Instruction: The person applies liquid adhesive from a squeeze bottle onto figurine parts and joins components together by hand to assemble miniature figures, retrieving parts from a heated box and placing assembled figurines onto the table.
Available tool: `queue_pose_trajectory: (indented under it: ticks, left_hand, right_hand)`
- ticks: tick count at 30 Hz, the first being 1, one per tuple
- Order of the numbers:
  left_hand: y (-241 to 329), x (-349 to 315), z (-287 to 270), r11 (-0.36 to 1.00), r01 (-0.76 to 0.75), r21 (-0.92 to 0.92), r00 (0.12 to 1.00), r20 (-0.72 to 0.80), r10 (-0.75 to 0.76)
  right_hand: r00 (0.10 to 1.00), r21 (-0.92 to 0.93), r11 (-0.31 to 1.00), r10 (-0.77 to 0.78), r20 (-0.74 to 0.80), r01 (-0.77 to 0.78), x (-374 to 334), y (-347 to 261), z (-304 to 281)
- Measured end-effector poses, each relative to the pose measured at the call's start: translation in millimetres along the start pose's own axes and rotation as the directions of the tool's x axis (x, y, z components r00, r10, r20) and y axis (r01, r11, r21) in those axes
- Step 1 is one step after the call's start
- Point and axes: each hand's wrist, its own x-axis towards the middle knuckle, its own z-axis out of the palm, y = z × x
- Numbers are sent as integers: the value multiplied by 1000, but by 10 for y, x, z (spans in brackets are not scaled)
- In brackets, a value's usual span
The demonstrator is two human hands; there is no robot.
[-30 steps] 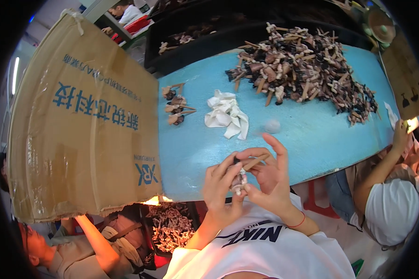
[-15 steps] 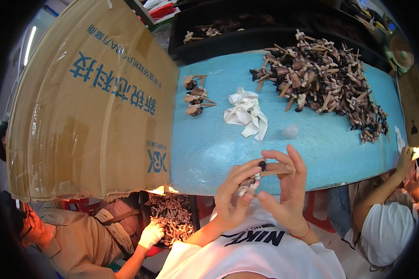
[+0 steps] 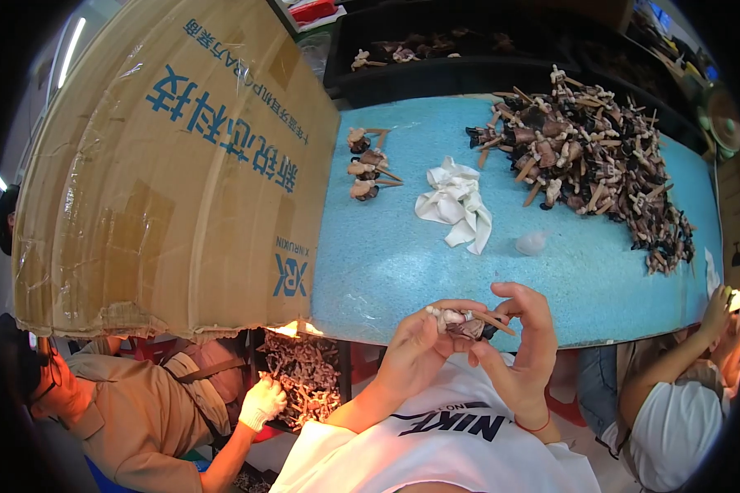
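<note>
Head view: the left hand (image 3: 415,352) has its fingers closed around a small figure (image 3: 466,323), lying on its side with the dark end and a wooden stick (image 3: 495,320) to the right, at the near edge of the blue bench (image 3: 378,283). The right hand (image 3: 524,361) is just beside it, thumb and forefinger parted around the dark end; I cannot tell whether they touch it. On the bench, a big pile of similar figures (image 3: 584,156) sits at the far right, a small group of figures (image 3: 364,168) lies near the cardboard (image 3: 140,214), and a crumpled white cloth (image 3: 455,204) and a pale, see-through lump (image 3: 532,242) lie between. Below left, a co-worker's gloved hand (image 3: 263,403) is at some brown pieces (image 3: 306,370)
</note>
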Motion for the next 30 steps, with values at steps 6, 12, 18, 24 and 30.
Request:
queue_pose_trajectory:
  ticks: [6, 12, 18, 24, 30]
  left_hand:
    - [-32, -21, -49, 999, -12, -45, 1000, -28, 10]
    - [-59, -11, -115, 990, 50, -133, 998, -21, -53]
    - [-107, -44, -202, 998, 9, -56, 998, -68, -13]
    - [165, 72, -306, 938, 25, 345, 969, -237, 61]
    - [441, 401, -962, 494, -24, 869, 825, -262, 501]
  right_hand:
    - [999, -121, 992, -32, 18, 34, 53, -54, 16]
    - [999, -175, 984, -28, 24, 32, 44, -51, 38]
    - [1000, -166, 986, 8, 25, -4, 70, -61, 96]
    - [997, -209, 975, 83, 6, -80, 91, -56, 120]
    - [935, 721, 649, -42, 353, -243, 110, -202, -167]
